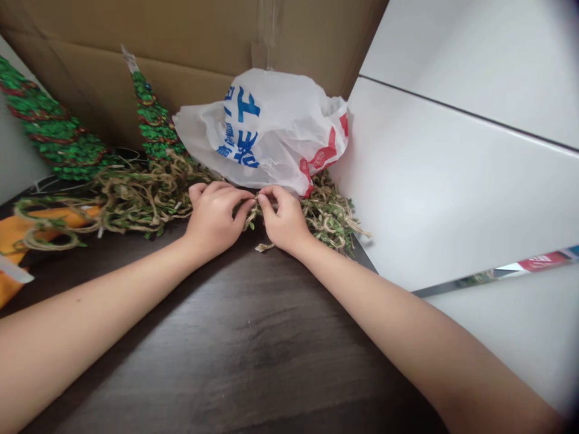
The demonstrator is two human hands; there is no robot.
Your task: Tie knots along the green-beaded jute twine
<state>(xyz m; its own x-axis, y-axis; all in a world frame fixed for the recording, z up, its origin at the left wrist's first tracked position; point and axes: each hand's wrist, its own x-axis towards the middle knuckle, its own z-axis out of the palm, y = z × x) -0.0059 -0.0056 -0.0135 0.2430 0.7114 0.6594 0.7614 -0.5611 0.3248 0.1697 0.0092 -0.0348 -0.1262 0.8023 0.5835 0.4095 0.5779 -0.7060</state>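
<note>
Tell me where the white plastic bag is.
In the head view the plastic bag sits top centre on the leafy twine, in front of the cardboard box, just behind the left hand and right hand.

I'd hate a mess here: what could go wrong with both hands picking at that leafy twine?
The leafy twine lies in a loose tangle, so pulling where the left hand and right hand pinch it may tighten knots. The plastic bag rests on it and could get dragged along.
</note>
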